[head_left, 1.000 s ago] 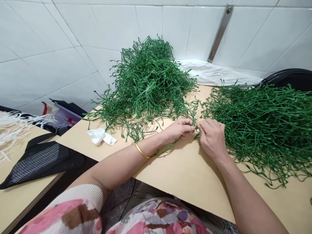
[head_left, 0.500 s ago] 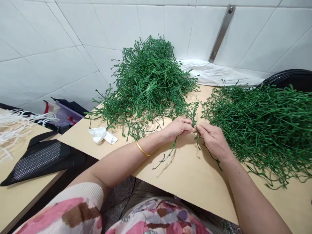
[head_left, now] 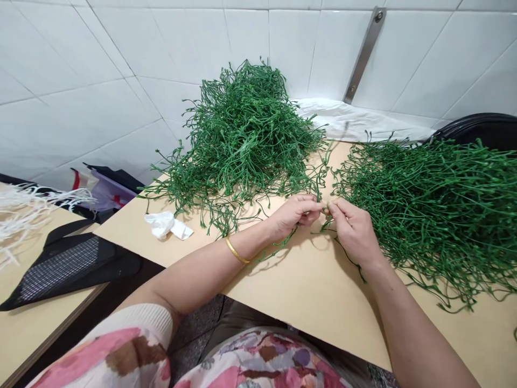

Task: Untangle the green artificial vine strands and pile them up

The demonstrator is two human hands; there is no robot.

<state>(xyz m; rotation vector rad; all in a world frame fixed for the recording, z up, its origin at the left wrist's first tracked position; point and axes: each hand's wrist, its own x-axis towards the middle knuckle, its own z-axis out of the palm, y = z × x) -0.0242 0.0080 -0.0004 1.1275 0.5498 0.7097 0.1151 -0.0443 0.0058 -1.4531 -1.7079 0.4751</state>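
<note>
Now, in the head view, your left hand [head_left: 295, 215] and right hand [head_left: 356, 230], fingertips slightly farther apart than before, pinch thin green plastic stems [head_left: 285, 242] above the tabletop [head_left: 315, 291]; their loose ends dangle, curved and bud-tipped.

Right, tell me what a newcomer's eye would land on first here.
Probably the tall heap of green stems in front of the tiled wall, with another green pile to its right. Nearer the camera, the left hand and right hand are close together, pinching thin green strands above the tan table. A gold bangle around the left forearm also stands out.
</note>
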